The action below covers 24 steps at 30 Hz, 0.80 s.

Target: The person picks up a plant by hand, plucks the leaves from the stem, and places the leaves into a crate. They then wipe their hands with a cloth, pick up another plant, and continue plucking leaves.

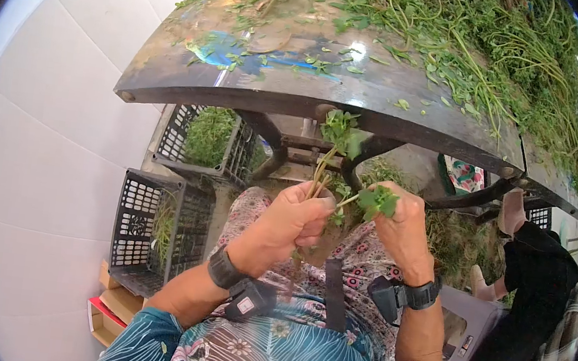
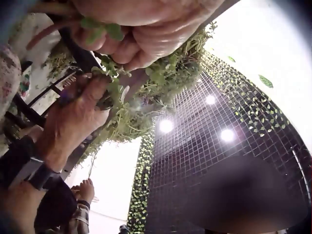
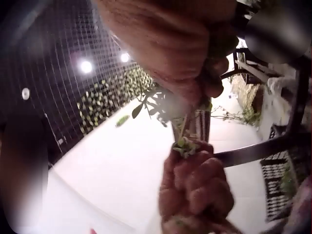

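The left hand grips slender brown-green stems with leafy green tops, which extend beyond its fist; just beside it, the right hand pinches a broad-leaved green sprig whose pale stem points toward that fist. A firm left hold and a light right pinch near the stem would likely spare the leaves. Beyond both hands, loose greenery covers a worn, dark-edged table.

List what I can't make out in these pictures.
Head view: right hand, ends of fingers hidden behind leaves.
Head view: table, far end cut off by top edge.
Head view: second person, head cut off by right edge.
Right wrist view: stem, detail blurred.
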{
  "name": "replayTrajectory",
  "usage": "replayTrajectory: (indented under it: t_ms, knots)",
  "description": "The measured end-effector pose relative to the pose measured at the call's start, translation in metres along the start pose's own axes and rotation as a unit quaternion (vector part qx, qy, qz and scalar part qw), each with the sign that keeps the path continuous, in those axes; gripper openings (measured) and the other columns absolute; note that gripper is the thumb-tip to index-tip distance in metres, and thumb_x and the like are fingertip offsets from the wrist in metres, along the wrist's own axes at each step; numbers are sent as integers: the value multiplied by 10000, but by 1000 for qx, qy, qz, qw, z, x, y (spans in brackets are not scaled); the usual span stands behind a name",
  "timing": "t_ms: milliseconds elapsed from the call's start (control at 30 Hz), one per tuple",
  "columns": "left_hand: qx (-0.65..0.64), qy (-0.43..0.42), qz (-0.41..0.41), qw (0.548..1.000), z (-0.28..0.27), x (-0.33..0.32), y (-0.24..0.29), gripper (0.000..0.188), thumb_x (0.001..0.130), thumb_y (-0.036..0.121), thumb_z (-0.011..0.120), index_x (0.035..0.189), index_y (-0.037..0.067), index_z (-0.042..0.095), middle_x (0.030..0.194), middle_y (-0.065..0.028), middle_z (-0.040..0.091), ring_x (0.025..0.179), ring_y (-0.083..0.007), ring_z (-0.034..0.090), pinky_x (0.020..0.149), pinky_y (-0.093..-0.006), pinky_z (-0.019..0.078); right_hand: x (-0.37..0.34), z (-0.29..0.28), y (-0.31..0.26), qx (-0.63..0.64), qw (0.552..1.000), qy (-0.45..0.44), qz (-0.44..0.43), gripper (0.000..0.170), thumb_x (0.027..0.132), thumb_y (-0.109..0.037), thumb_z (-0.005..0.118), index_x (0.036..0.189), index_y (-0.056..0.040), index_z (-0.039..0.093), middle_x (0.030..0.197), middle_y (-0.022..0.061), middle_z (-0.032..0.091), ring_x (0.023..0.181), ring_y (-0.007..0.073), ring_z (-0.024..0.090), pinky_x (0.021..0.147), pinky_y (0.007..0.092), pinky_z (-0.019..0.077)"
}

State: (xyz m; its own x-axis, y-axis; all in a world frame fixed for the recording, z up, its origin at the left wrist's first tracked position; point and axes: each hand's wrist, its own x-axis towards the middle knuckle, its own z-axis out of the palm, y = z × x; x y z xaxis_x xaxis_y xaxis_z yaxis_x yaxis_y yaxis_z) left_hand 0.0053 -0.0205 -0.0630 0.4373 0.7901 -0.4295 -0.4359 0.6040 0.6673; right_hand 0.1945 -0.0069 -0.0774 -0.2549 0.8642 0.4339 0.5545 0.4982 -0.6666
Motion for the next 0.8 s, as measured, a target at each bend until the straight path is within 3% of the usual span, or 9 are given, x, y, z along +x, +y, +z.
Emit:
replayTrajectory:
  t_ms: [100, 200, 300, 400, 500, 700, 733, 800]
  knots:
    - [-18, 3, 7, 1000, 4, -7, 3, 79, 834, 99, 522, 833, 130, 449, 538, 90, 299, 417, -17, 263, 378, -187, 193, -4, 0, 3, 31, 991, 47, 124, 60, 782, -35, 548, 819, -14, 590, 679, 43, 578, 583, 127, 530, 513, 247, 406]
    - [-8, 8, 36, 999, -5, -11, 14, 78, 843, 115, 525, 833, 129, 449, 536, 87, 296, 421, -21, 266, 379, -187, 196, -11, -16, 44, 55, 956, 146, 250, 103, 814, -76, 539, 892, -25, 583, 708, 14, 584, 609, 102, 536, 510, 234, 404]
    - [-30, 4, 65, 997, -16, -6, 9, 76, 852, 129, 526, 840, 127, 451, 541, 83, 299, 431, -27, 271, 383, -186, 202, -12, -17, 28, 287, 879, 117, 362, 168, 836, -128, 543, 969, -28, 558, 719, -15, 560, 610, 67, 508, 501, 208, 390]
    - [-53, 10, 75, 996, -10, 1, -2, 69, 859, 145, 530, 876, 124, 467, 549, 74, 316, 444, -36, 283, 389, -186, 223, -10, 3, -3, 276, 891, -16, 361, 200, 813, -137, 532, 956, -1, 571, 745, 28, 598, 609, 101, 518, 542, 262, 437]
    - [-33, 25, 74, 996, -1, 1, -7, 76, 857, 149, 535, 898, 124, 476, 554, 69, 334, 449, -38, 299, 392, -188, 233, -6, 14, -23, 270, 922, -97, 261, 199, 811, -140, 555, 947, 5, 571, 786, 40, 611, 648, 109, 533, 585, 257, 448]
    - [-16, 11, 55, 998, -2, -2, -4, 87, 860, 156, 536, 919, 118, 486, 555, 71, 350, 445, -34, 309, 389, -190, 234, -2, 28, -29, 217, 964, -32, 150, 181, 790, -118, 598, 914, 10, 569, 755, 59, 598, 657, 128, 536, 631, 264, 453]
    - [-30, -13, 36, 999, -2, -4, -1, 81, 864, 153, 532, 922, 117, 488, 553, 72, 344, 443, -33, 305, 387, -191, 232, -3, 25, -32, 322, 917, -48, 229, 166, 790, -106, 590, 908, 8, 568, 758, 55, 594, 646, 129, 530, 619, 264, 448]
    - [-66, -61, 8, 996, -5, -6, 0, 68, 873, 148, 518, 926, 115, 492, 549, 75, 332, 436, -31, 293, 384, -192, 224, -6, 15, -41, 509, 771, -78, 374, 137, 790, -82, 573, 898, 2, 567, 765, 47, 585, 622, 131, 517, 596, 263, 438]
